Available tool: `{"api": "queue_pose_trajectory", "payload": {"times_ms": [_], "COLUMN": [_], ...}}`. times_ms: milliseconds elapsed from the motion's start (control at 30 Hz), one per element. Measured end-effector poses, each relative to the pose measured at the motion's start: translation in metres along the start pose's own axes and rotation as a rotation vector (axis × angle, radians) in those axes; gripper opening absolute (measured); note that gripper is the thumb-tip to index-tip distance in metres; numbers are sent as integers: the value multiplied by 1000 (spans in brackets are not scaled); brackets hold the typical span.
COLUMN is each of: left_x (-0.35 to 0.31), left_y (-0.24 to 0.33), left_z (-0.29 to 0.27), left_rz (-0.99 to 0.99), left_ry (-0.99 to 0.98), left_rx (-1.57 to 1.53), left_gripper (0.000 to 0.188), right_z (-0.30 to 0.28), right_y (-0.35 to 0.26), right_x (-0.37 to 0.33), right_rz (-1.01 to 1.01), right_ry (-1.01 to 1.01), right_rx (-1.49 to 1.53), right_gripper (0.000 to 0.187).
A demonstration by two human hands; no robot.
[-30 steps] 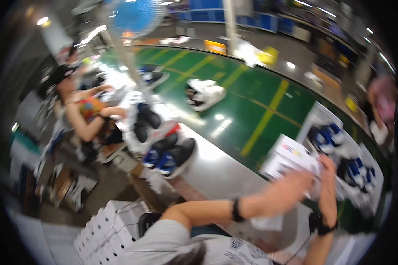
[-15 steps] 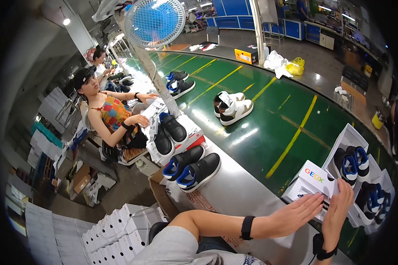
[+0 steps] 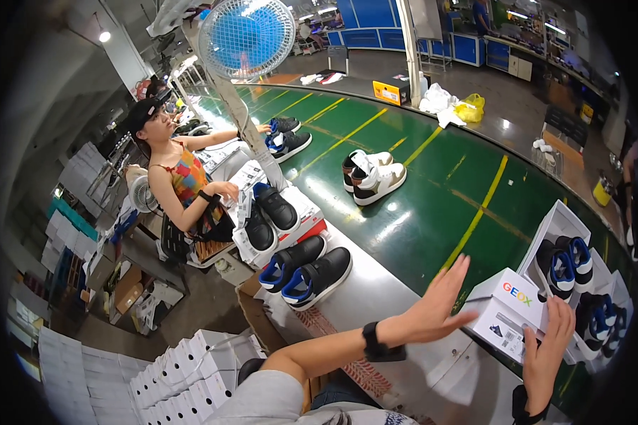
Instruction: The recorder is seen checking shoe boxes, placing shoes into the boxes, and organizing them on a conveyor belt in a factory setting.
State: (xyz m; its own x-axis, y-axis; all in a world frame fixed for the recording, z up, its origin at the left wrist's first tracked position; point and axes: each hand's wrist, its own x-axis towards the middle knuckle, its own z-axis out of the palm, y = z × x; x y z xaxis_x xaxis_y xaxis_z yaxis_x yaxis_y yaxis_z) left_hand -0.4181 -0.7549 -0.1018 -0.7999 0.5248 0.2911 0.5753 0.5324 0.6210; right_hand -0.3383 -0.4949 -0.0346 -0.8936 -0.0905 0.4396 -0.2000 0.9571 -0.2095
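Note:
A closed white shoe box (image 3: pixel 490 327) with coloured lettering on its lid and a printed label on its end sits at the right, on the edge of the green belt. Just left of it, my left hand (image 3: pixel 436 308) is raised with its fingers stretched, holding nothing. My right hand (image 3: pixel 548 347) rests against the box's right side, thumb and fingers apart. Beyond the box stands an open white box (image 3: pixel 561 221) with a pair of black and blue shoes (image 3: pixel 564 266). More such shoes (image 3: pixel 597 322) lie in boxes at the far right.
Black shoes (image 3: pixel 317 278) stand on the metal table (image 3: pixel 376 283), beside a stacked box with another black pair (image 3: pixel 276 209). White and brown sneakers (image 3: pixel 377 180) stand on the green belt (image 3: pixel 432 205). At the left a co-worker (image 3: pixel 181 170) reaches toward shoes by a fan post (image 3: pixel 244 120).
My left hand has lifted off the box and moved left. My right hand has shifted down along its side. The box has turned slightly, showing its label; the co-worker's arm now reaches toward the belt.

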Motion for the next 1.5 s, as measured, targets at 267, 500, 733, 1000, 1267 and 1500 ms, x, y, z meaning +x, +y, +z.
{"api": "queue_pose_trajectory", "payload": {"times_ms": [267, 500, 733, 1000, 1267, 1500], "left_x": [42, -14, -34, 8, 10, -41], "left_y": [37, 76, 18, -80, -113, -13], "left_z": [64, 55, -63, -56, 13, 67], "left_rz": [-26, 223, 269, 321, 238, -220], "left_ry": [111, 69, -111, 68, 194, -452], "left_rx": [-807, -495, -486, -189, 403, -455], "left_gripper": [100, 71, 33, 24, 31, 51], "right_z": [-19, -43, -71, 33, 33, -31], "right_y": [10, 64, 25, 23, -31, 10], "right_x": [-10, -39, -128, -264, -261, -217], "right_rz": [46, 343, 672, 1317, 1289, 1126], "right_ry": [-318, 36, 370, -27, -315, 31], "right_rx": [-93, 43, 201, 1593, 1740, 372], "right_gripper": [66, 65, 59, 48, 58, 25]}}
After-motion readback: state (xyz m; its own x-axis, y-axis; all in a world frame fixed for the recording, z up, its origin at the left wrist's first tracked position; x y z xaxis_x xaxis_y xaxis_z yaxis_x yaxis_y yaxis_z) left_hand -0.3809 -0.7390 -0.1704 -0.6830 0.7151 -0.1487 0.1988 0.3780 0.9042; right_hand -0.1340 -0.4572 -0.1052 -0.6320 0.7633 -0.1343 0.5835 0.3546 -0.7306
